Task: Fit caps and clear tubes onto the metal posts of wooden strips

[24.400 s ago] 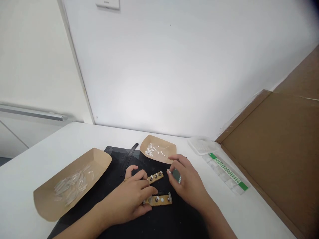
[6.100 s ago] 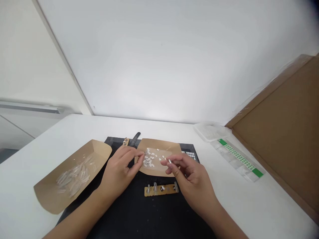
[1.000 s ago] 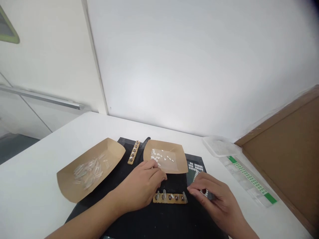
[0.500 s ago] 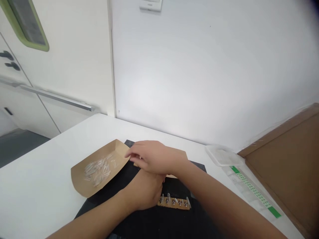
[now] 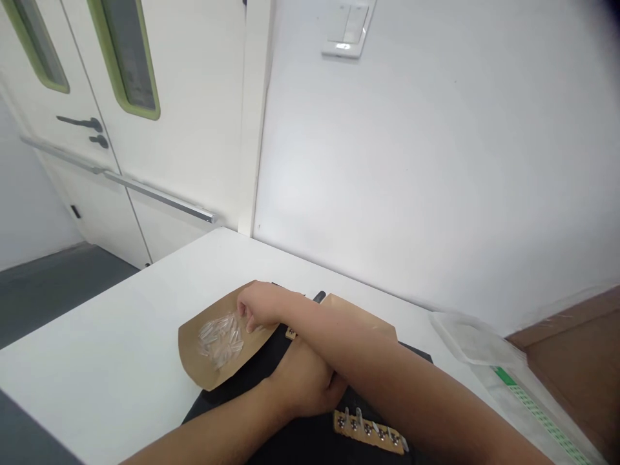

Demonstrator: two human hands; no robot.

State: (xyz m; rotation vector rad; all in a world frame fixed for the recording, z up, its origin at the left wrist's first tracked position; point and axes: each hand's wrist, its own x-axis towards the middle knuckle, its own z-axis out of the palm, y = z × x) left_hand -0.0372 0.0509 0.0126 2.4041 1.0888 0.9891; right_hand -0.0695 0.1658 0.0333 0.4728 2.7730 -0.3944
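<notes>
My right hand (image 5: 261,303) reaches across my left arm to the brown paper tray (image 5: 191,336). Its curled fingers dip in beside a pile of small clear plastic tubes (image 5: 221,339); whatever is between the fingertips is too small to make out. Below it, my left hand (image 5: 307,378) rests closed over the black surface (image 5: 261,371), its fingers mostly hidden. The end of a tan piece with a metal dot (image 5: 290,333) pokes out past this hand. Closer to me lies a tan strip (image 5: 371,433) with a row of metal screws and several clear tubes standing or leaning on it.
Behind my right forearm stands another brown paper tray (image 5: 363,313), partly covered, with a dark rod end (image 5: 320,297) near it. A clear plastic bag with a green label (image 5: 533,407) lies at the right, beside a cardboard box (image 5: 571,355). The white table (image 5: 121,349) meets the wall.
My right hand has moved from above my left hand into the tray by the tubes. The camera view has shifted, and the left hand stays closed in about the same place.
</notes>
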